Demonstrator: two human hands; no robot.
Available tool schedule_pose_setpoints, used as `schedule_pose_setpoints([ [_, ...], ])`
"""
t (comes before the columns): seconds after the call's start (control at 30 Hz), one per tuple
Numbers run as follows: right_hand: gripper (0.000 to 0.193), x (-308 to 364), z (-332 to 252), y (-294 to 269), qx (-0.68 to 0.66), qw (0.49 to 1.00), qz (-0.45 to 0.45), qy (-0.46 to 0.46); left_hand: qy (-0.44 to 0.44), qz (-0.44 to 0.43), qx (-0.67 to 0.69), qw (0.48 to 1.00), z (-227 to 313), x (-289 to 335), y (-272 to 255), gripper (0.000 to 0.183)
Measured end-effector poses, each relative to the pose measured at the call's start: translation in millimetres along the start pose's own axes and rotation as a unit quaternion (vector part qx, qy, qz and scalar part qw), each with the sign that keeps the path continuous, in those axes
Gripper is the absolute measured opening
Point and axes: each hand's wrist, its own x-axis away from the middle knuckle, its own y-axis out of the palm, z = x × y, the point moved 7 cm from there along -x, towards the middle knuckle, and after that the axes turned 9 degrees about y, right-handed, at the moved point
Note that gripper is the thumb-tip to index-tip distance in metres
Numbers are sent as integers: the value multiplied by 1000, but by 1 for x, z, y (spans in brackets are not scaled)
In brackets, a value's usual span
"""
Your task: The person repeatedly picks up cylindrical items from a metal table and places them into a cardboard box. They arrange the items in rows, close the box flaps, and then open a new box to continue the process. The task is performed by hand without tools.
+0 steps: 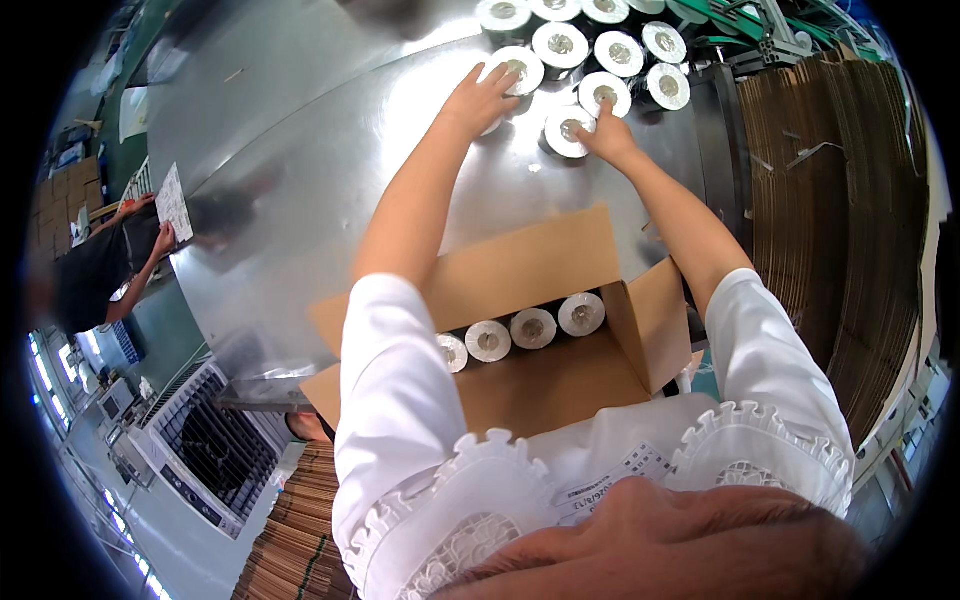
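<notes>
My left hand (482, 103) is at the far middle of the metal table, its fingertips at the core of a wrapped white-ended roll (526, 62). Under that hand shows the edge of another roll (491, 127), mostly covered. To its right my right hand (607, 137) has its thumb at the core of a near roll (562, 146) and a finger in the core of the roll behind it (594, 86). Closer to me stands an open cardboard box (520, 264), with a row of similar rolls (488, 341) along its far side.
Several more rolls (619, 53) stand at the table's far edge. Stacked flat cardboard (800, 200) rises at the right, and more cardboard (293, 530) lies at lower left. Another person (105, 260) at the left holds a white sheet (173, 203). The metal table (300, 190) extends leftward.
</notes>
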Motion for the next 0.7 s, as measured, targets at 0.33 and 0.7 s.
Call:
schedule_pose_setpoints([
  [0.33, 79, -12, 6, -6, -31, 998, 44, -26, -40, -92, 64, 993, -11, -12, 16, 36],
  [0.7, 67, 125, 22, -150, -264, 956, 92, -87, -412, 309, 677, 527, 49, 350, -149, 42],
])
